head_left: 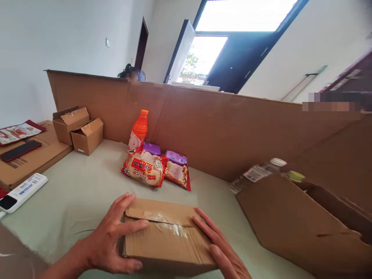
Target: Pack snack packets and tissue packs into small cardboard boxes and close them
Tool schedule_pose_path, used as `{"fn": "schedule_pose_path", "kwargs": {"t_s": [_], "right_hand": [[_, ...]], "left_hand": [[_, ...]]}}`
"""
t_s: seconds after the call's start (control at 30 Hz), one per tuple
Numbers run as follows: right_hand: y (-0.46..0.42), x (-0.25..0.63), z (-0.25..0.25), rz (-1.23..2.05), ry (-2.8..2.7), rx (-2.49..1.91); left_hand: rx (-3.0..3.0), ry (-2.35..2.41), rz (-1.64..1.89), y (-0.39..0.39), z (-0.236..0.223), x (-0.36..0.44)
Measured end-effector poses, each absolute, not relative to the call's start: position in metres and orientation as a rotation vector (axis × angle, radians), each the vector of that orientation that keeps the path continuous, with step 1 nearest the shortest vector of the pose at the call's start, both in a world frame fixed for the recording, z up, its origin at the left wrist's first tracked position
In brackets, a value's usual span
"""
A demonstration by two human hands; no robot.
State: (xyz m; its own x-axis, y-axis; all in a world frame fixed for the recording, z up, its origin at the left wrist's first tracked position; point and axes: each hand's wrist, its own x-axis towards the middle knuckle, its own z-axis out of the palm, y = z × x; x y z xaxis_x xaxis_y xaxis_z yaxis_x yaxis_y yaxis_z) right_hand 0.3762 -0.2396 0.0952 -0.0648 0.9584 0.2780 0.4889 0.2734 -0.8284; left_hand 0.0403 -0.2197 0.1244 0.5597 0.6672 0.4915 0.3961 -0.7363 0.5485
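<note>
A closed cardboard box lies on the table right in front of me, with clear tape across the seam of its top flaps. My left hand wraps around its left end, fingers spread over the top edge and the side. Against the right end rests my right hand, its fingers along the top edge; part of it is cut off by the frame. Together the two hands hold the box between them. Just beyond it lie a red-and-clear bag of rice crackers and a smaller red snack bag.
Behind the snacks stand an orange drink bottle and purple packs. Two small cartons are at the back left, near a phone and a white power strip. A large open box with containers stands right; a cardboard wall borders the back.
</note>
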Motion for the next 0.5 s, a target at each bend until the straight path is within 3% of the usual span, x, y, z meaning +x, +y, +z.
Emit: {"fn": "schedule_pose_path", "kwargs": {"t_s": [0.27, 0.5], "right_hand": [[-0.137, 0.262, 0.109, 0.912, -1.580, -0.976], [-0.123, 0.200, 0.096, 0.997, -1.542, -0.987]], "left_hand": [[2.386, 1.359, 1.401, -0.214, 0.149, -0.039], [2.212, 2.395, 1.569, -0.187, 0.213, -0.174]]}}
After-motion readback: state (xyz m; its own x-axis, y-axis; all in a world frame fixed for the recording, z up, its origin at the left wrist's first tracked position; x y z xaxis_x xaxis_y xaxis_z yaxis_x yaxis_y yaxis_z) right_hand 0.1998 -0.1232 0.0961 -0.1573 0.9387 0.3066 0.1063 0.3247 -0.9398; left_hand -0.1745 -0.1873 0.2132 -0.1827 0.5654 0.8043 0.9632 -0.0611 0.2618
